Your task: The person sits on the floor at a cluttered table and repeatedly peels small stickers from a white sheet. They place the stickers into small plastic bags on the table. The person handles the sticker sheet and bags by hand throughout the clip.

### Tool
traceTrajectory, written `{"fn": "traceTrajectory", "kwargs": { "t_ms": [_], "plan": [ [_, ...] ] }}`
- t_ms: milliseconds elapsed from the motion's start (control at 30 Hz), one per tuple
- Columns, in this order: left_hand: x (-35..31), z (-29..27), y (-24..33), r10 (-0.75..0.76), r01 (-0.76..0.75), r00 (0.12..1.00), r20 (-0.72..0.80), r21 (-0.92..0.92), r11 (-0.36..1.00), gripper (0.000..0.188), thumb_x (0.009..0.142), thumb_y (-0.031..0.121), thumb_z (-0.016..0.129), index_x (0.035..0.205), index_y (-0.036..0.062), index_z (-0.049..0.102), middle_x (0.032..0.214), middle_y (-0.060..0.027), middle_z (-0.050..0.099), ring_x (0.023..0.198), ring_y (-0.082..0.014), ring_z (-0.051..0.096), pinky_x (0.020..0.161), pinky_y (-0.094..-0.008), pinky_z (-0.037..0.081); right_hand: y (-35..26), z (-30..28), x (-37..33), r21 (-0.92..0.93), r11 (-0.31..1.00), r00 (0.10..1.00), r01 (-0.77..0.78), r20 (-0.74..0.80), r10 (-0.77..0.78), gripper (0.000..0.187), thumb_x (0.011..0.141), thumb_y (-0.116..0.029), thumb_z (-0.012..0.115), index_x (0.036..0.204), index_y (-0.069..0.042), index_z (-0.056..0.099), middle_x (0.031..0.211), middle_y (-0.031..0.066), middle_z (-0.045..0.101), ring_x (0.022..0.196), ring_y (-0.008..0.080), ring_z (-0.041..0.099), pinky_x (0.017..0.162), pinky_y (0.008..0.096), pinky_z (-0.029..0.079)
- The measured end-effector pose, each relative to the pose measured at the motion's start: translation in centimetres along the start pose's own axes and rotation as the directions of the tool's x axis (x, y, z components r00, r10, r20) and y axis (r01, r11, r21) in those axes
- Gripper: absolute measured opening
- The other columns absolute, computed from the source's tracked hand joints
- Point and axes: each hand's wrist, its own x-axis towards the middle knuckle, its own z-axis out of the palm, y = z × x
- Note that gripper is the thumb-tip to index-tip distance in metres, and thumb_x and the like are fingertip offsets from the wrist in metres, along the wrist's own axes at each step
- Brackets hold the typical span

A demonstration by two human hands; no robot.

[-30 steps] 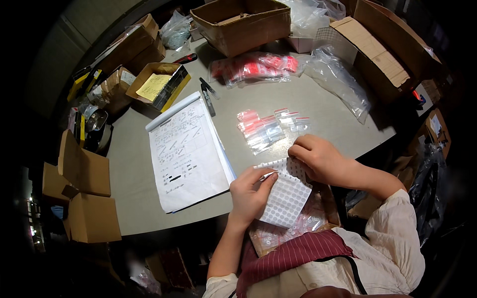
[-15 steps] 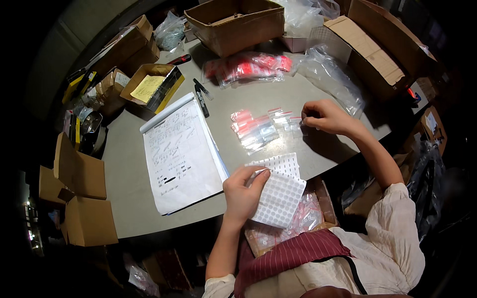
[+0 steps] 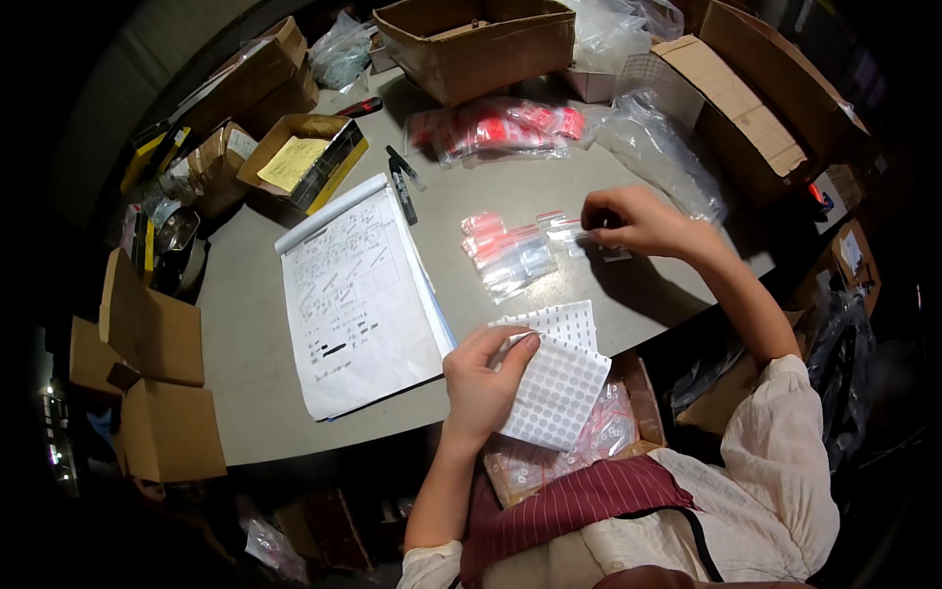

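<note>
Flattened cartons (image 3: 147,334) overhang the desk (image 3: 245,334) at far left. A printed sheet (image 3: 358,299) lies flat, two markers (image 3: 402,182) just above it. The left hand (image 3: 481,388) is closed, pinching a sheet of round white stickers (image 3: 554,388) over a lap box (image 3: 628,432) of bagged parts. A loose pile of small red-topped bags (image 3: 505,255) lies mid-desk. The right hand (image 3: 633,221) is closed on one small bag (image 3: 569,231) at the pile's right edge; grip detail unclear.

Risk, as judged: the sticker sheet is curled and held one-handed, so it may crease or drop into the box. Overlapping slick bags could slide or be lifted in pairs.
</note>
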Motion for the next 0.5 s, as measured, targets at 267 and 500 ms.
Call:
{"fn": "traceTrajectory", "kwargs": {
  "t_ms": [267, 500],
  "plan": [
    [0.0, -0.2, 0.3, -0.045, 0.047, 0.998, 0.033, -0.053, 0.998, 0.012, 0.089, 0.003, 0.073, 0.097, -0.0037, 0.077, 0.090, -0.0110, 0.073, 0.083, -0.0167, 0.069, 0.075, -0.0282, 0.053, 2.0, 3.4, 1.1, -0.465, 0.885, 0.978, 0.036, -0.164, -0.127, 0.022, 0.082, -0.006, 0.069, 0.094, 0.004, 0.056, 0.096, 0.0228, 0.065, 0.097, 0.0441, 0.063, 0.080, 0.0524, 0.049],
    [-0.1, -0.1, -0.4, -0.015, 0.016, 1.000, 0.002, -0.071, 0.997, 0.013, 0.088, 0.013, 0.079, 0.097, 0.0024, 0.078, 0.085, -0.0115, 0.072, 0.075, -0.0209, 0.068, 0.069, -0.0306, 0.051, -0.7, 0.8, 2.8, -0.153, 0.980, 0.992, 0.124, -0.018, -0.128, 0.028, 0.082, -0.006, 0.073, 0.105, 0.002, 0.059, 0.097, 0.0209, 0.067, 0.089, 0.0406, 0.064, 0.077, 0.0456, 0.051]
  ]
}}
